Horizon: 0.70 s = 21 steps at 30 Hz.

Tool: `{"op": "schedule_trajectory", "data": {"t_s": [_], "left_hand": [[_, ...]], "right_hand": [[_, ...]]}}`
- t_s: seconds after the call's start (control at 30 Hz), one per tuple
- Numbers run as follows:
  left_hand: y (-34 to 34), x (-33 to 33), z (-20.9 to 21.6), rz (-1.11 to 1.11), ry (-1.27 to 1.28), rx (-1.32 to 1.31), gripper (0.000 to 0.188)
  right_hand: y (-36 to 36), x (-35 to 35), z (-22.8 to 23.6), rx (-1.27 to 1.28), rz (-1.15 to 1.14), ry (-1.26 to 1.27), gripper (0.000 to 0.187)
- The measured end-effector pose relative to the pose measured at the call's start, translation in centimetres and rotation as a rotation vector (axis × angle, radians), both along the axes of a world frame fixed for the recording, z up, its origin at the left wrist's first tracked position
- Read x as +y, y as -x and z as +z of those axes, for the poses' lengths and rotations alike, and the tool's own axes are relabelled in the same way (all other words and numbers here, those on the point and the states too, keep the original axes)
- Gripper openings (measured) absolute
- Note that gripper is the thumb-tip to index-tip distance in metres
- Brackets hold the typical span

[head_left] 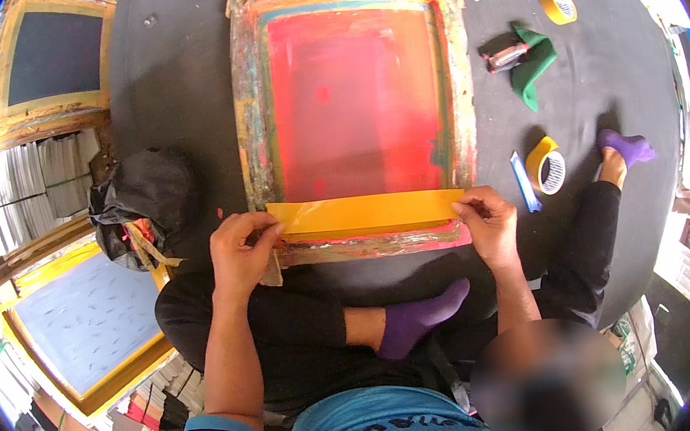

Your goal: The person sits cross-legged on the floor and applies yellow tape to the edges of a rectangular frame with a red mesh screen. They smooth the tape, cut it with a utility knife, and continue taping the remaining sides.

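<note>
A strip of yellow tape (366,212) is stretched between my two hands over the near edge of a screen printing frame (458,103). The frame's mesh (350,105) is stained red and pink, and its wooden sides are crusted with old paint. My left hand (241,247) pinches the strip's left end between thumb and fingers. At the other end my right hand (490,221) is closed on it the same way. Whether the strip touches the mesh along its length I cannot tell.
To the right lie two yellow tape rolls (535,172), a blue-white cutter (524,182), a green cloth (533,69) and a small dark-red object (505,57). A black plastic bag (145,194) with scraps sits left. More frames (50,53) and stacked paper (47,184) stand beyond the black surface.
</note>
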<state>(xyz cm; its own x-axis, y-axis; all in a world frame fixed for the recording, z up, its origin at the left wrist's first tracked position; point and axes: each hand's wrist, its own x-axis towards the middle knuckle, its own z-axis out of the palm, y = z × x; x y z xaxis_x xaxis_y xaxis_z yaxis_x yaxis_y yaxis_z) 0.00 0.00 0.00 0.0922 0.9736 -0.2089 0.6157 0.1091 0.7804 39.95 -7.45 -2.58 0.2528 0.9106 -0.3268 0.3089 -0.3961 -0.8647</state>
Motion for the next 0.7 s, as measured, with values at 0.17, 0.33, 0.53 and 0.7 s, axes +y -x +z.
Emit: {"op": "schedule_trajectory", "data": {"t_s": [0.17,0.33,0.53,0.7], "left_hand": [[-0.2,-0.1,0.4,-0.097,-0.082,0.113,0.016],[-0.1,-0.6,0.3,-0.126,-0.057,0.182,0.014],[-0.6,-0.7,1.0,-0.179,0.025,0.284,0.015],[-1.1,-0.8,1.7,-0.257,0.078,0.388,0.021]], "right_hand": [[0.5,0.6,1.7,-0.172,0.114,-0.018,0.014],[0.6,0.1,1.8,-0.287,0.194,0.009,0.015],[1.0,0.6,3.0,-0.403,0.293,0.017,0.014],[1.0,1.1,3.7,-0.443,0.338,0.145,0.016]]}}
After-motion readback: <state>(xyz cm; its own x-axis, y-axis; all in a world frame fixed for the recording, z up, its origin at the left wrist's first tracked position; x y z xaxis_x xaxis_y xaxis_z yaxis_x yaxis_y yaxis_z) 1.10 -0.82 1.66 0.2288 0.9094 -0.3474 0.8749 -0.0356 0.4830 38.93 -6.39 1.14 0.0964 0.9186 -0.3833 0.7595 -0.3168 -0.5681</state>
